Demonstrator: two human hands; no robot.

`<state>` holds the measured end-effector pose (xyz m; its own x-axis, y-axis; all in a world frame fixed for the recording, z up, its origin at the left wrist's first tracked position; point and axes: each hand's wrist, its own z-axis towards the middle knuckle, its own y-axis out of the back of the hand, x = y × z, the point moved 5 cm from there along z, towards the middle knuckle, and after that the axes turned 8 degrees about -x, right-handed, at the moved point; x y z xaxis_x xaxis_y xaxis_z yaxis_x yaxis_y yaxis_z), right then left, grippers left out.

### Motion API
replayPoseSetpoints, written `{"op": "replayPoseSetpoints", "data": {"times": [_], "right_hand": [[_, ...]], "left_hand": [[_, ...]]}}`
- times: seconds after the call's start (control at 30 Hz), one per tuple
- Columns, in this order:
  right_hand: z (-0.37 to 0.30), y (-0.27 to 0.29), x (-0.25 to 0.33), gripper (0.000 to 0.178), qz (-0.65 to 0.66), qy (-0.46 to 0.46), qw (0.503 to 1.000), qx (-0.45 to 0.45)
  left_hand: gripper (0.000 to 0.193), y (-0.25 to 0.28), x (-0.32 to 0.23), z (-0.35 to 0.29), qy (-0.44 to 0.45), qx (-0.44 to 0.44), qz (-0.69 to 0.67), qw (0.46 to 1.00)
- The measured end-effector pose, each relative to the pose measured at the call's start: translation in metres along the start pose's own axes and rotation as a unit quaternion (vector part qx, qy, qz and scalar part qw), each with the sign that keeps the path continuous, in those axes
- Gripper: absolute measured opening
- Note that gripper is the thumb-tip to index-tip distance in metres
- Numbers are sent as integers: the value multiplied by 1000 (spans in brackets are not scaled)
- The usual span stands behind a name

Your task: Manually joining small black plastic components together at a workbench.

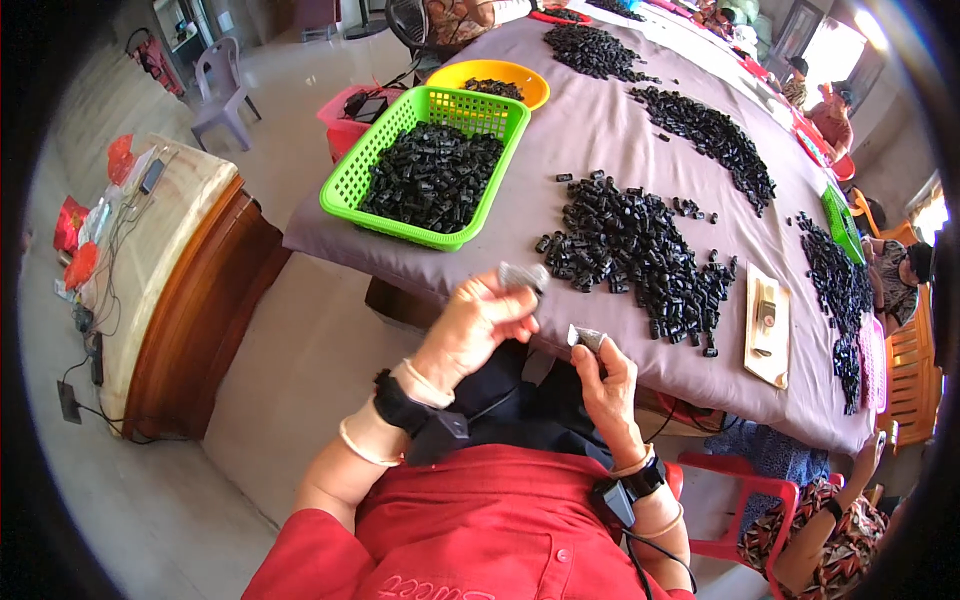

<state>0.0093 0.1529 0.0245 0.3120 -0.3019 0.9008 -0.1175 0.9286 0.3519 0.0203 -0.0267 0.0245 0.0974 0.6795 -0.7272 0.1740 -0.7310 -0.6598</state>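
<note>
My left hand (480, 325) is raised just off the table's near edge, thumb and fingers pinched together. At its fingertips is a small grey piece (520, 277) with a dark end, blurred; whether it is held or wrapped round a finger I cannot tell. A little to the right, my right hand (610, 385) is also pinched, with a grey-and-white piece (587, 338) at its fingertips, equally unclear. Beyond both hands spreads a loose heap of small black parts (640, 250) on the cloth. A green basket (340, 195) full of similar black parts stands left of it.
The cloth-covered table (480, 270) carries more black heaps (715, 140) farther back. A wooden board (768, 325) with a small metal fitting lies at the right. Behind the basket sits a yellow basin (540, 90). Another person (830, 520) sits by a red chair (720, 480); a wooden cabinet (200, 310) stands left.
</note>
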Motion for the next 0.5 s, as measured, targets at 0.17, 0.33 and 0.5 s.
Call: {"op": "replayPoseSetpoints", "data": {"times": [0.17, 0.33, 0.5], "right_hand": [[1, -1, 0, 17, -9, 9, 1000, 3], [3, 1, -1, 17, -8, 15, 1000, -12], [5, 6, 1, 17, -22, 13, 1000, -14]], "left_hand": [[21, 11, -106, 22, -197, -129, 95, 967], [47, 1, -137, 33, -310, -217, 238, 894], [22, -29, -56, 41, -305, -97, 482, 816]]}}
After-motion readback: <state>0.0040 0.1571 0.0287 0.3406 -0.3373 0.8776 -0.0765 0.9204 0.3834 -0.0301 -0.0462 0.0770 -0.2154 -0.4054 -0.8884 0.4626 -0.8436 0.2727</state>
